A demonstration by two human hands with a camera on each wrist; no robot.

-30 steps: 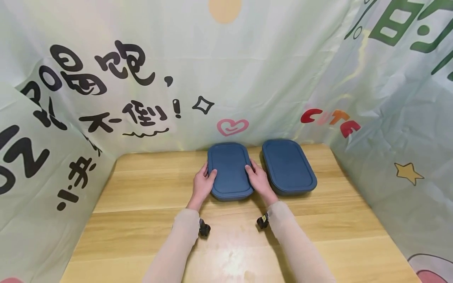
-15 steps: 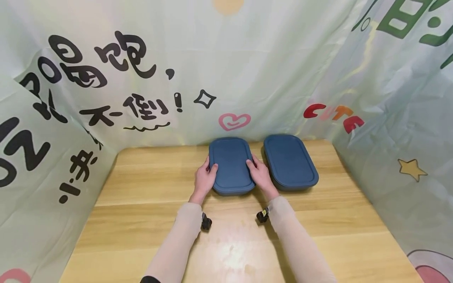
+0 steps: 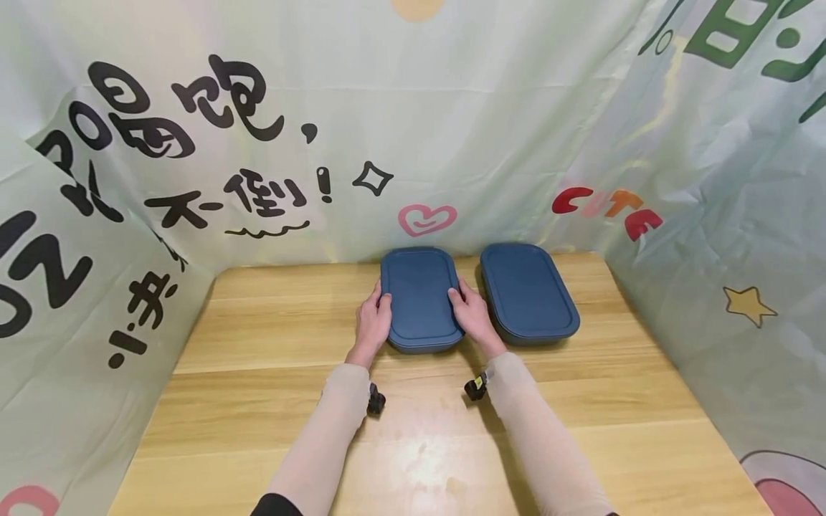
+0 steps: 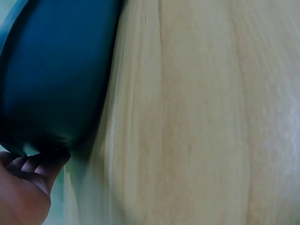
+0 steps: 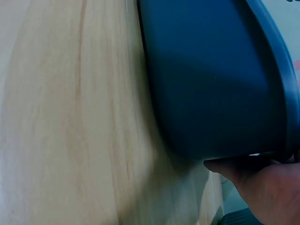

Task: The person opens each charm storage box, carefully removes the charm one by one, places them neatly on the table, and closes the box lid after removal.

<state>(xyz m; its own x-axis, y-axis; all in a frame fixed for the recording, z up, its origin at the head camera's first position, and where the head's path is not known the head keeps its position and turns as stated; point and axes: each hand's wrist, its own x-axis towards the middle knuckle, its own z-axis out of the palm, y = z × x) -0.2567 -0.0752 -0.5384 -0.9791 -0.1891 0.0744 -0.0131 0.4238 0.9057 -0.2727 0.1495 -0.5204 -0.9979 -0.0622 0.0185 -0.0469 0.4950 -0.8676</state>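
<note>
A blue lidded lunch box [image 3: 422, 297], rectangular with rounded corners, sits near the table's far edge, lid up. My left hand [image 3: 372, 322] grips its left side, thumb along the lid's edge. On the opposite side my right hand [image 3: 474, 315] holds it, thumb over the lid's rim. The left wrist view shows the box's side wall [image 4: 56, 70] with my curled fingers [image 4: 35, 166] against one end. In the right wrist view, fingers [image 5: 234, 168] reach under the wall's lower end. The box's contents are hidden by the lid.
A second blue lidded box [image 3: 529, 294] of similar shape stands close to the right of the held one, slightly angled. The wooden table [image 3: 258, 416] ends at a printed cloth backdrop [image 3: 484, 143] at the back and sides.
My left thumb has drawn back from the lid's surface to its edge. The head view has tilted slightly; both boxes keep their places by the backdrop.
</note>
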